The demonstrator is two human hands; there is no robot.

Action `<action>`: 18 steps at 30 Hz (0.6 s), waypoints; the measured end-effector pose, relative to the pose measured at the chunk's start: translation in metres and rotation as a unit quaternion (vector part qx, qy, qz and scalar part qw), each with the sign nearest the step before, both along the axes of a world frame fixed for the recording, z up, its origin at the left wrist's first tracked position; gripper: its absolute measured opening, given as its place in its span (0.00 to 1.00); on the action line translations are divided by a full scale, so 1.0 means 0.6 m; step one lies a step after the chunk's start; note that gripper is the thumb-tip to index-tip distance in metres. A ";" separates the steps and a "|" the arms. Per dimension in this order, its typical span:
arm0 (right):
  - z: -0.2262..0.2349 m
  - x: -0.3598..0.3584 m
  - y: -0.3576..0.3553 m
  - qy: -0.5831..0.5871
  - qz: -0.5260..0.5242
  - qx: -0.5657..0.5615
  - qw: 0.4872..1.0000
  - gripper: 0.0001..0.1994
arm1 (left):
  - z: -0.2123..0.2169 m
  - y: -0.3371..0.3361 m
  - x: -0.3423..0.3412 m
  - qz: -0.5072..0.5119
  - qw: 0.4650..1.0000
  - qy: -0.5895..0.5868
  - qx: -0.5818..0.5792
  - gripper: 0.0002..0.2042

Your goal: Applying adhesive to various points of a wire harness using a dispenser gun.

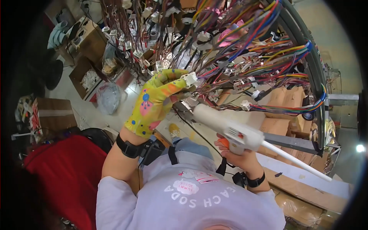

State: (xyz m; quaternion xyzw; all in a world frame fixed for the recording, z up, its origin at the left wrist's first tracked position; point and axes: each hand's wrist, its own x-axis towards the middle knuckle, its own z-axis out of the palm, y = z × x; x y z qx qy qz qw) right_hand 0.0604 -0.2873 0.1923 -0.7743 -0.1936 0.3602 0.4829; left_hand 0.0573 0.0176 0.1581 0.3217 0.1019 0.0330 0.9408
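The left hand [155, 101] wears a yellow glove with coloured spots and is raised into the wire harness [245, 46]. Its fingers are clenched on a small white connector [190, 79], pinched at the fingertips, with thin wires running from it up into the harness. A black strap [130, 148] wraps the left wrist, with a small black box fixed beside it.

The right hand [234, 151] is bare and grips the handle of a white glue gun [230, 126], fingers wrapped tight around it, an orange trigger showing under the forefinger. The gun lies just below the harness, its barrel pointing up and left toward the connector; the nozzle end sits just beside the glove, and whether it touches the connector cannot be told. A white glue stick [297, 161] juts from the back of the gun, down and to the right. A black cord [199, 134] trails from the gun's front toward the body. A black band also circles the right wrist.

The harness itself hangs above both hands: bundles of red, blue, yellow, green and brown wires, many ending in white plugs. To the right of the harness stand brown cartons [287, 101]. Left of it, on the floor, are open cardboard boxes [86, 76] and a clear plastic bag [109, 97]. A red cloth [65, 172] lies below the left forearm.
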 end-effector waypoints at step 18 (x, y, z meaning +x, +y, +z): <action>0.015 0.031 -0.002 -0.233 -0.041 0.075 0.969 0.23 | -0.059 -0.080 0.051 -0.027 0.982 -0.003 -0.188 0.27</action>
